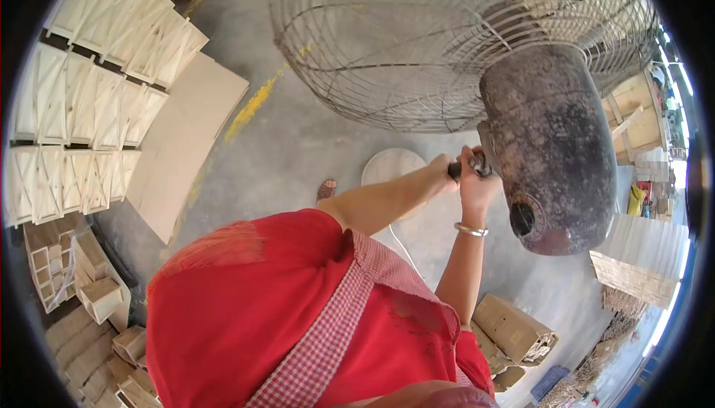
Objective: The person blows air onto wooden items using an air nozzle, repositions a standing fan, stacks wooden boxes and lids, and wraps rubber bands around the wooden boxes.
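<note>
A large pedestal fan fills the upper right, its wire guard tilted above the floor and its worn, dark motor housing close to me. My left hand is closed around a black fitting under the housing. Right beside it, my right hand, with a bangle at the wrist, grips the same dark fitting at the fan's neck. The exact shape of that part is hidden by my fingers. Below my hands is the round pale base on the floor.
Wooden crates are stacked on the left, with a large flat board beside them. A white cord runs over the concrete floor near a sandalled foot. Cardboard boxes lie lower right, and stacked pale panels stand further right.
</note>
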`<state>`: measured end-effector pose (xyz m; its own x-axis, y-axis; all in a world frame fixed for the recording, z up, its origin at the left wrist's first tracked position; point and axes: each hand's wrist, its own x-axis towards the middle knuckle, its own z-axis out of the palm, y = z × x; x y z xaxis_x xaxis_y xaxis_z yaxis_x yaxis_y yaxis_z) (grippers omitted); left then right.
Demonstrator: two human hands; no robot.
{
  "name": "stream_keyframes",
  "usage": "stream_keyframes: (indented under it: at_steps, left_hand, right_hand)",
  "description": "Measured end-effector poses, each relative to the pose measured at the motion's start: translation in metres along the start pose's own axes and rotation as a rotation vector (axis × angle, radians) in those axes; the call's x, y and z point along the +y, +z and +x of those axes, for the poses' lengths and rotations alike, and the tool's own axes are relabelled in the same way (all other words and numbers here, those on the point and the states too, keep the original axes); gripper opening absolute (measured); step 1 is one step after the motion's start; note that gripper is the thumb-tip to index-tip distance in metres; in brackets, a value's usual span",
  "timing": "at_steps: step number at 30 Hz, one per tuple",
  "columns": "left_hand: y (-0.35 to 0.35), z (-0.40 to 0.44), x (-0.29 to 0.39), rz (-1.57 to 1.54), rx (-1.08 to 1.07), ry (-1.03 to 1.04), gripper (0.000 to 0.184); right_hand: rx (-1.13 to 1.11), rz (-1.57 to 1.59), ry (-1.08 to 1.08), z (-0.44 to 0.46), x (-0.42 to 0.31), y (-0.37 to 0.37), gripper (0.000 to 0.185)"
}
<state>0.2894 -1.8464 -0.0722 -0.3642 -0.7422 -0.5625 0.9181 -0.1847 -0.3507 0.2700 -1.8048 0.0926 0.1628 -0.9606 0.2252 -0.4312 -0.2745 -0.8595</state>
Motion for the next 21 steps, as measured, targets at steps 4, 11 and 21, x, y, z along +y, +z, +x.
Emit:
stream_keyframes:
  at_steps: [4, 11, 21]
  left_hand:
    - [0.036, 0.02, 0.065, 0.061, -0.131, 0.108, 0.01]
    - [0.094, 0.077, 0.141, 0.099, -0.145, 0.317, 0.013]
    - [0.11, 0.117, 0.206, 0.018, 0.004, 0.494, 0.019]
  right_hand:
    - [-0.028, -0.118, -0.338, 0.058, 0.046, 0.051, 0.01]
    - [-0.077, -0.684, -0.601, 0.123, 0.079, 0.097, 0.029]
    - [-0.14, 0.19, -0.326, 0.208, 0.117, 0.152, 0.022]
